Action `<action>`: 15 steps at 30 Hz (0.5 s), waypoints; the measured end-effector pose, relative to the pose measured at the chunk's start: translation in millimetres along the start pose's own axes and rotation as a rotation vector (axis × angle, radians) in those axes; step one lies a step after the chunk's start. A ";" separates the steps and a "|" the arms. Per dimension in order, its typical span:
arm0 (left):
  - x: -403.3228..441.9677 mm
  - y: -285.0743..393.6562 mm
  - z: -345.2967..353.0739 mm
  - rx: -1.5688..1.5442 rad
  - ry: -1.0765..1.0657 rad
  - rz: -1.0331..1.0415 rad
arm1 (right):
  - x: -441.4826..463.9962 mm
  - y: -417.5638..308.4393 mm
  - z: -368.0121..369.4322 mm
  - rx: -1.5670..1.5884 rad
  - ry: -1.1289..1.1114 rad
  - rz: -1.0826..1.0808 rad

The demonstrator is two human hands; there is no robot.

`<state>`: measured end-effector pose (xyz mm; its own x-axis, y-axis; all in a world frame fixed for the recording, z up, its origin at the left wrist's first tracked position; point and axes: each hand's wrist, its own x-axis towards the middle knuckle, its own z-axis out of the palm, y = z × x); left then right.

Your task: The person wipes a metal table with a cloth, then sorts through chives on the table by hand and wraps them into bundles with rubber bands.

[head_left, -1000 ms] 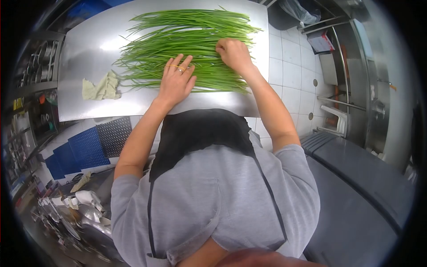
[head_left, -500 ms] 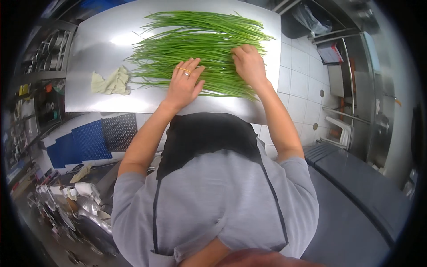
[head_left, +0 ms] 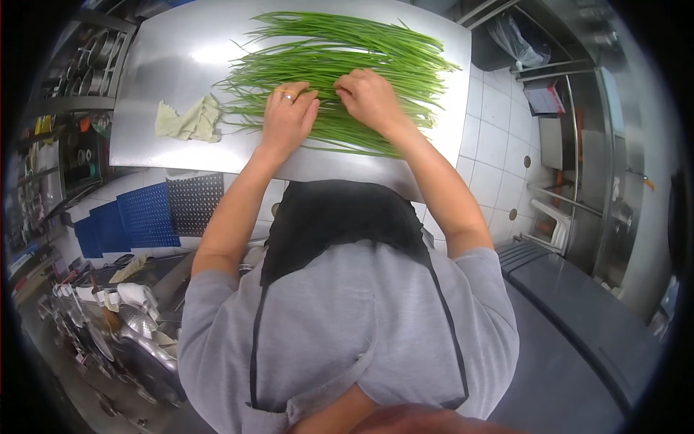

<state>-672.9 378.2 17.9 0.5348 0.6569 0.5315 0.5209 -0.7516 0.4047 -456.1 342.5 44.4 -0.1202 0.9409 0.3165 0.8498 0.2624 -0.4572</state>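
Observation:
Long green stalks [head_left: 361, 58] lie spread side by side across a steel table [head_left: 181, 58]. My left hand [head_left: 288, 119] rests at the near left part of them, its fingers curled down onto the stalks, with a ring and a yellow band on it. Close to its right, my right hand [head_left: 369, 100] is over the middle of the stalks, fingertips pinched together. What either hand's fingertips grip is too small or hidden to tell. A crumpled pale green cloth [head_left: 189, 121] lies on the table left of the stalks.
Racks with pans [head_left: 94, 61] stand at the left. Blue mats [head_left: 148, 210] lie on the floor at the lower left, near utensils [head_left: 137, 318]. A bin with a clear bag [head_left: 517, 43] is at the upper right. A dark grey surface [head_left: 557, 325] lies at the lower right.
My right hand has moved left along the stalks, closer to my left hand. My left hand's fingers have curled from spread to bent. The view has shifted slightly.

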 end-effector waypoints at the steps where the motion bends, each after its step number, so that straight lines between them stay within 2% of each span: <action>1: 3.1 0.8 1.5 -0.002 0.011 0.001 | 4.1 0.5 3.2 -0.013 -0.024 -0.004; 3: 13.8 0.0 4.1 -0.007 0.033 0.000 | 9.1 1.1 8.8 -0.039 -0.074 -0.013; 6: 25.2 -1.8 7.0 -0.008 -0.050 -0.012 | 10.0 -0.1 13.2 -0.063 -0.088 0.011; 15: 37.4 -5.6 13.4 -0.047 -0.136 -0.007 | 3.6 2.3 20.5 -0.068 -0.002 -0.021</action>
<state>-647.0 407.7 25.5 0.6180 0.6620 0.4240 0.4952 -0.7467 0.4440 -465.1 350.9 27.5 -0.1389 0.9359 0.3237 0.8802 0.2665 -0.3928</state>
